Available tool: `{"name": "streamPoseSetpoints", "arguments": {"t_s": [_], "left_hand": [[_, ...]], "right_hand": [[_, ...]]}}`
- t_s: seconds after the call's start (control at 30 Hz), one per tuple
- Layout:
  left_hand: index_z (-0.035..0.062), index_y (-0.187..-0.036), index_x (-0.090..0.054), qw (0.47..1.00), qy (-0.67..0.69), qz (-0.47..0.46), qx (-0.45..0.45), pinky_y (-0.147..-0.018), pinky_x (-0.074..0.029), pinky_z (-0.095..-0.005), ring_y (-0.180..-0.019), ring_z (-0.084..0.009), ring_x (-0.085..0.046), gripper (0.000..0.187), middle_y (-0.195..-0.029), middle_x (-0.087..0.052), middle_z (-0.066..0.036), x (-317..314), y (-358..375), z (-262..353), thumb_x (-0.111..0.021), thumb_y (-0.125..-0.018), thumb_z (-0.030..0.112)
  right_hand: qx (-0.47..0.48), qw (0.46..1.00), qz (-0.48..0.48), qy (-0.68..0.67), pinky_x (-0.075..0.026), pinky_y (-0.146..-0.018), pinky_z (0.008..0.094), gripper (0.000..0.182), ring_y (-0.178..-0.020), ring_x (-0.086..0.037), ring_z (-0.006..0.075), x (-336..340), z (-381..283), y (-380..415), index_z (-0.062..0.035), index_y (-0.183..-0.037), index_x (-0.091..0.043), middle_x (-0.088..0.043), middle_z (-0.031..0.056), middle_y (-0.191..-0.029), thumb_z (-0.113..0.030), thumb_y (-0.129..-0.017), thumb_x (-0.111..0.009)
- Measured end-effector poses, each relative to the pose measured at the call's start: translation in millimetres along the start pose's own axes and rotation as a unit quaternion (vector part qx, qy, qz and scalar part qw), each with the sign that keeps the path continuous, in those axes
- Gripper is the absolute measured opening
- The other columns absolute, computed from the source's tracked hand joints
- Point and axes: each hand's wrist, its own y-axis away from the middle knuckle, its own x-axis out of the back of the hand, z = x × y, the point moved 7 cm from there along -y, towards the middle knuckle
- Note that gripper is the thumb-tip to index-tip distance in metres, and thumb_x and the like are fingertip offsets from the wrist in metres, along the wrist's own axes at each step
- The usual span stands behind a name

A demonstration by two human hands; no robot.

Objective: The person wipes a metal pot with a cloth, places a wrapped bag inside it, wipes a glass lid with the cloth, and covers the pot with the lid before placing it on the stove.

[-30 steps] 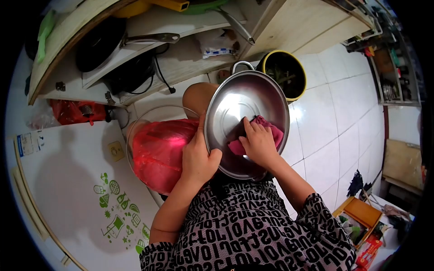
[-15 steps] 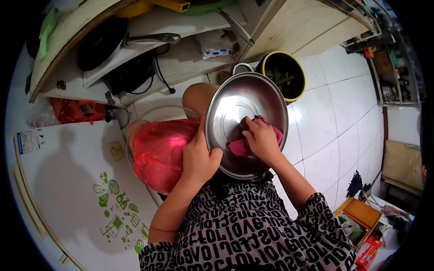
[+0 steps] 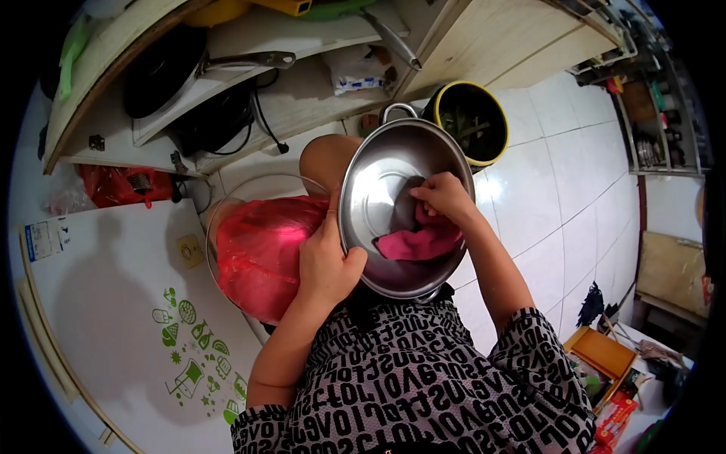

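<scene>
A shiny steel pot [image 3: 370, 185] with loop handles is tilted over my lap, its inside facing me. My left hand [image 3: 331, 261] is closed on the pot's left rim, thumb on the near side. Inside the pot, my right hand [image 3: 445, 198] pinches one end of a dark pink cloth [image 3: 417, 244]. The rest of that cloth lies folded along the pot's lower right wall. Just left of my left hand, a red plastic bag [image 3: 261, 253] rests within a thin round rim; its contents are hidden.
A black bin with a yellow rim [image 3: 502, 144] holding green scraps stands beyond the pot. Pans, including a black frying pan [image 3: 162, 72], sit in the open cupboard above. A white cabinet [image 3: 98, 318] with green pictures is at left. Tiled floor [image 3: 529, 227] stretches right.
My right hand has moved up and slightly right inside the pot, drawing up one end of the cloth. My left hand stays on the rim.
</scene>
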Motion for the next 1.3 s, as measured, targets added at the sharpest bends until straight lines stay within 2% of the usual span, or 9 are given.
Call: {"name": "streamPoseSetpoints", "arguments": {"t_s": [0.27,0.37,0.5,0.53,0.67,0.83,1.0,1.07,1.3], "left_hand": [[-0.0006,-0.147,-0.032,1.0,-0.004,-0.003,0.0,-0.075,-0.054,-0.0465,-0.086,-0.0437,-0.066,0.08,-0.1,-0.065,-0.03,0,-4,3,-0.056,-0.07,0.01],[0.0031,-0.146,-0.036,1.0,-0.009,0.017,-0.004,-0.074,-0.054,-0.0416,-0.087,-0.0414,-0.068,0.077,-0.104,-0.065,-0.028,2,-3,4,-0.053,-0.071,0.01],[0.0028,-0.145,-0.038,1.0,-0.005,0.01,0.009,-0.074,-0.054,-0.0411,-0.088,-0.0409,-0.068,0.076,-0.103,-0.065,-0.027,2,-4,-1,-0.053,-0.071,0.011],[0.0009,-0.145,-0.036,1.0,-0.009,0.015,-0.001,-0.072,-0.054,-0.0436,-0.084,-0.0421,-0.067,0.077,-0.099,-0.066,-0.028,2,-5,-1,-0.054,-0.071,0.011],[-0.0012,-0.145,-0.035,1.0,-0.008,0.017,-0.003,-0.07,-0.054,-0.046,-0.081,-0.043,-0.066,0.078,-0.094,-0.066,-0.028,3,-5,2,-0.055,-0.07,0.011],[-0.001,-0.145,-0.035,1.0,-0.005,0.001,-0.004,-0.071,-0.054,-0.0458,-0.081,-0.0427,-0.067,0.079,-0.094,-0.066,-0.028,-1,-5,4,-0.055,-0.07,0.012],[-0.001,-0.146,-0.035,1.0,-0.01,-0.001,-0.005,-0.072,-0.054,-0.0458,-0.082,-0.043,-0.066,0.079,-0.094,-0.066,-0.029,-2,-4,1,-0.056,-0.07,0.012],[-0.0012,-0.146,-0.035,1.0,-0.016,0.008,-0.017,-0.072,-0.054,-0.0462,-0.082,-0.0433,-0.066,0.079,-0.095,-0.066,-0.029,0,-5,1,-0.056,-0.071,0.013],[-0.0018,-0.145,-0.036,1.0,-0.009,0.016,-0.023,-0.071,-0.054,-0.0468,-0.081,-0.0439,-0.066,0.078,-0.095,-0.066,-0.03,3,-7,3,-0.056,-0.071,0.014]], "right_hand": [[0.001,0.999,-0.01,0.045,-0.049,-0.054,0.0326,0.03,-0.051,-0.064,0.0182,-12,-2,-7,0.002,-0.077,-0.071,-0.065,0.011,-0.057,-0.028,-0.081,-0.075],[0.002,0.999,-0.007,0.051,-0.049,-0.054,0.0329,0.032,-0.051,-0.064,0.0181,-15,0,-10,0.0013,-0.073,-0.07,-0.065,0.0113,-0.057,-0.029,-0.081,-0.076],[0.008,0.998,-0.038,0.053,-0.048,-0.052,0.0324,0.036,-0.048,-0.062,0.0181,-26,-3,-21,0.0009,-0.064,-0.068,-0.063,0.0099,-0.053,-0.03,-0.081,-0.076],[-0.002,0.998,-0.051,0.036,-0.048,-0.051,0.0323,0.038,-0.047,-0.061,0.018,-29,-2,-23,0.0009,-0.062,-0.067,-0.062,0.0098,-0.052,-0.03,-0.081,-0.076],[-0.001,0.997,-0.062,0.043,-0.046,-0.05,0.0299,0.037,-0.048,-0.059,0.0172,-28,-5,-23,0.0021,-0.064,-0.067,-0.061,0.009,-0.053,-0.03,-0.081,-0.076],[-0.006,0.984,-0.179,-0.011,-0.043,-0.047,0.0248,0.029,-0.051,-0.057,0.0121,-15,7,-15,-0.0002,-0.073,-0.067,-0.061,0.0056,-0.06,-0.027,-0.084,-0.073],[0.007,0.984,-0.175,-0.021,-0.042,-0.044,0.026,0.028,-0.049,-0.057,0.0115,-22,11,-21,-0.001,-0.07,-0.065,-0.062,0.0057,-0.059,-0.024,-0.084,-0.073],[0.032,0.99,-0.137,-0.004,-0.042,-0.044,0.0266,0.03,-0.047,-0.058,0.0127,-23,2,-20,-0.0007,-0.067,-0.063,-0.061,0.0064,-0.056,-0.023,-0.084,-0.074],[0.015,0.993,-0.116,-0.001,-0.043,-0.045,0.028,0.032,-0.046,-0.059,0.0145,-32,8,-32,-0.0002,-0.064,-0.062,-0.059,0.0069,-0.052,-0.022,-0.083,-0.075]]}}
